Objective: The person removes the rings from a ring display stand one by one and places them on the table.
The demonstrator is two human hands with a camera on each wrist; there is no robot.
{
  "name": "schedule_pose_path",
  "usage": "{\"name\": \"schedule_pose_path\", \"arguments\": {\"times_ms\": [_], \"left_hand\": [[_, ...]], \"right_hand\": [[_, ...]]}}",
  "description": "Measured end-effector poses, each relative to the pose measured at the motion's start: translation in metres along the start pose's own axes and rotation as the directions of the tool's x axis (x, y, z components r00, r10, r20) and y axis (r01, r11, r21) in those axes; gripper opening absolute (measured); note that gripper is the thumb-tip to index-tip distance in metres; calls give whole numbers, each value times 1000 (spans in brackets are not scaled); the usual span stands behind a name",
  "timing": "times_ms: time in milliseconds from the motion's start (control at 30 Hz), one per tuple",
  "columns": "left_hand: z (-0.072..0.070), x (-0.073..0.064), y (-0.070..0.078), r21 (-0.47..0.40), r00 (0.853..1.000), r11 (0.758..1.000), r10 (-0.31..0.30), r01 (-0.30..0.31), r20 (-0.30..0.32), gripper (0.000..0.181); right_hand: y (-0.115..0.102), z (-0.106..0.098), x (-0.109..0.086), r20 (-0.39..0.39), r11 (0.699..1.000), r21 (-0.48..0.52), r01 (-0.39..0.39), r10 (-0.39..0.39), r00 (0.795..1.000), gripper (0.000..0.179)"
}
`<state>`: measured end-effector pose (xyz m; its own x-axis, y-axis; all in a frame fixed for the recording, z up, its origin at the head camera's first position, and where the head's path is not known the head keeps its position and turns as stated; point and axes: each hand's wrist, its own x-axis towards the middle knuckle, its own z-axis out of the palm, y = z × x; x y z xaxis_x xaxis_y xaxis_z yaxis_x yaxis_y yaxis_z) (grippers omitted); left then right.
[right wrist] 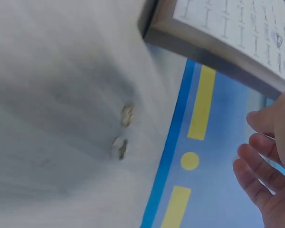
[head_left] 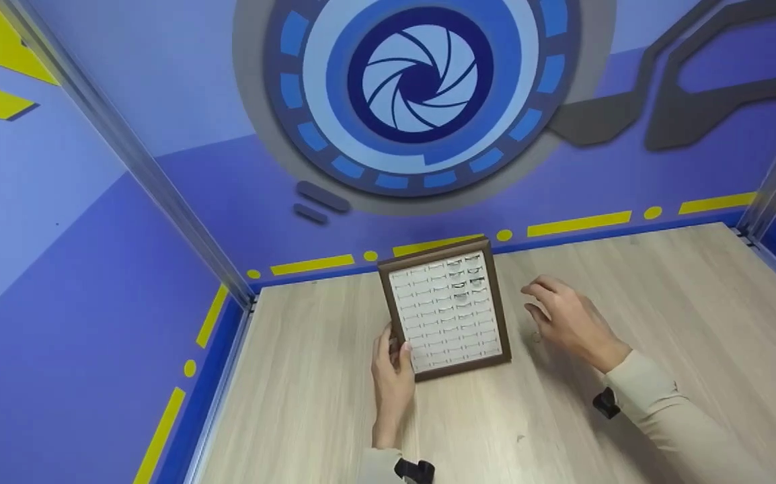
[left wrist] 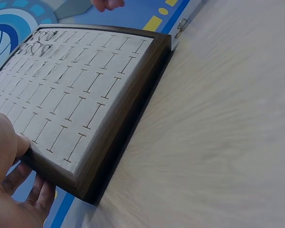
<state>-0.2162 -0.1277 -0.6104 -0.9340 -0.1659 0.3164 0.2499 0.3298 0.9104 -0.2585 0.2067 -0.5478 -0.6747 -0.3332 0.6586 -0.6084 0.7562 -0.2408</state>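
Observation:
A brown-framed ring display tray (head_left: 501, 306) stands tilted on the table, its white pad lined with rows of slots. Several rings (head_left: 460, 287) sit in slots near the pad's upper right. My left hand (head_left: 392, 383) grips the tray's lower left edge, thumb over the front and fingers behind, as the left wrist view also shows. To the right of the tray, my right hand (head_left: 571, 321) hovers with loosely bent fingers apart and nothing visible between them. Beneath it, two small rings, one golden ring (right wrist: 128, 115) and one silvery ring (right wrist: 119, 147), lie on the table.
The wood-grain table (head_left: 307, 376) meets a blue printed back wall (head_left: 206, 195) just behind the tray. A side panel (head_left: 58, 323) with a metal post (head_left: 126, 148) borders the left. Black straps with small devices (head_left: 416, 470) are worn at both wrists.

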Motion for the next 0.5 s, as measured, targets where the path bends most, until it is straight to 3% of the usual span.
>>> {"name": "schedule_pose_path", "arguments": {"times_ms": [267,500], "left_hand": [[0,0,0,2,1000,1000,7,-7,-3,52],[0,0,-2,12,1000,1000,5,-5,2,53]], "right_hand": [[-18,6,20,-49,998,69,-7,10,999,24],[-29,17,36,-124,991,122,56,-40,991,25]]}}
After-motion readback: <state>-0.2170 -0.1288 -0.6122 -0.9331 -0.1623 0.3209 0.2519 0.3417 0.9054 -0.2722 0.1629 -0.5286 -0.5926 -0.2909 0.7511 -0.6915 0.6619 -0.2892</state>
